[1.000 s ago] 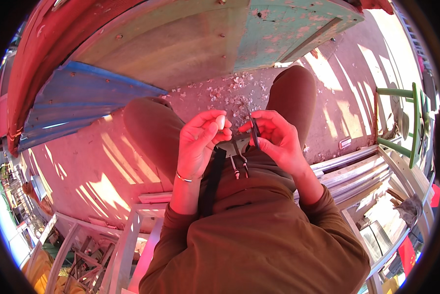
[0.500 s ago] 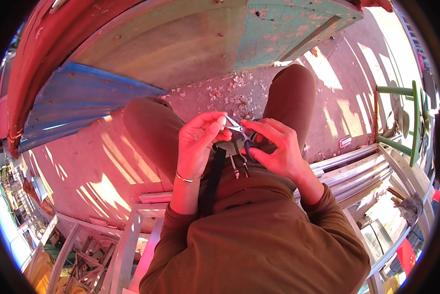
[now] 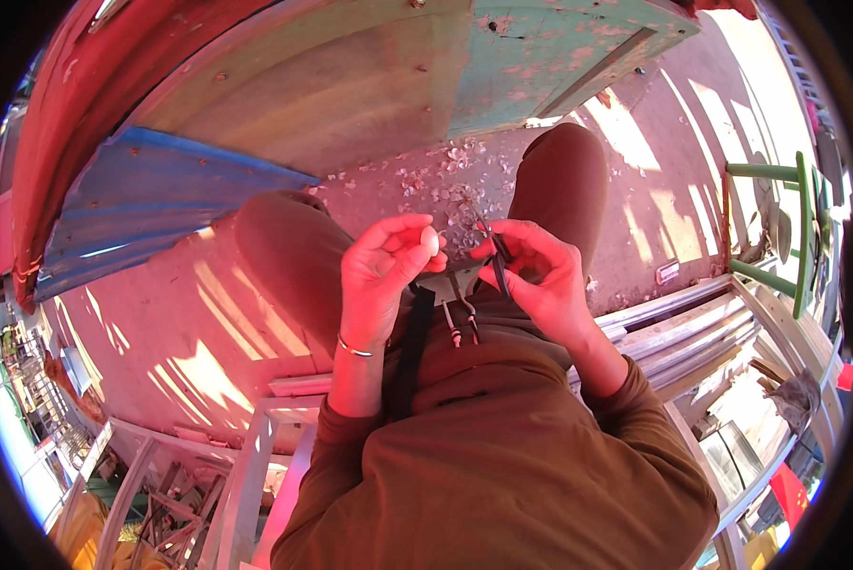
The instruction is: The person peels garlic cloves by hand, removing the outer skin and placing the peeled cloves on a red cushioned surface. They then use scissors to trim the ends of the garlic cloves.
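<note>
My left hand (image 3: 377, 275) pinches a small, pale, rounded piece (image 3: 430, 240) between thumb and fingertips, above my lap. It looks like a garlic clove, but its kind is not certain. Just to the right, my right hand (image 3: 548, 285) grips small scissors (image 3: 500, 266) with dark handles, fingers around the loops. Their blades point away from me and stand a little apart from the pale piece. Whether the blades are spread is hard to see. Many pale, papery scraps (image 3: 445, 180) lie on the floor beyond my hands, between my knees.
A worn sheet-metal panel (image 3: 341, 85) rises in front, with a blue corrugated sheet (image 3: 161, 204) at its left. At the right stand a green chair frame (image 3: 802, 237) and stacked pale bars (image 3: 678, 342). Pale frames (image 3: 246, 475) are at the lower left.
The scissors have moved right, away from the pale piece, and turned so the blades point farther forward. My left hand still holds the piece, almost in the same place.
</note>
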`<state>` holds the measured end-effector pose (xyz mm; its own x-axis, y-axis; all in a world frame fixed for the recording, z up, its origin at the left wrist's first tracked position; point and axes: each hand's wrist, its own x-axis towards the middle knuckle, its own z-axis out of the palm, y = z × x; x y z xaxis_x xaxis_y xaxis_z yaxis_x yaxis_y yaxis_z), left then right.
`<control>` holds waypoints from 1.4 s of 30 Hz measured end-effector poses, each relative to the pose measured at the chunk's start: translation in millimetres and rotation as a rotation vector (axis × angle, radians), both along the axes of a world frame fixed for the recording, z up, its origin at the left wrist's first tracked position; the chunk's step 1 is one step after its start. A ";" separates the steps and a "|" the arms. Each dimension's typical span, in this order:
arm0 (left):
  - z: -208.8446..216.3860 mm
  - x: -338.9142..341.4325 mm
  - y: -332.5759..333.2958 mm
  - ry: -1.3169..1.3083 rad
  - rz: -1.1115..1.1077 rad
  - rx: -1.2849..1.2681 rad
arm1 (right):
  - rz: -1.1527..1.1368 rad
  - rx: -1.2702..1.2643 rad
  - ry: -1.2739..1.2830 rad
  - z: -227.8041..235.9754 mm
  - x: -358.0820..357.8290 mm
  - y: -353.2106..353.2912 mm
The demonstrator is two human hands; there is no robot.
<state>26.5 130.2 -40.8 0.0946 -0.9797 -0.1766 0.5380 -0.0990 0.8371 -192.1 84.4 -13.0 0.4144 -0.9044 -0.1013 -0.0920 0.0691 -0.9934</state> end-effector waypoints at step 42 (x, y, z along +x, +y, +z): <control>3.2 -13.0 0.5 -0.262 -0.025 -0.102 | -0.129 0.039 -0.156 -14.6 20.0 -8.2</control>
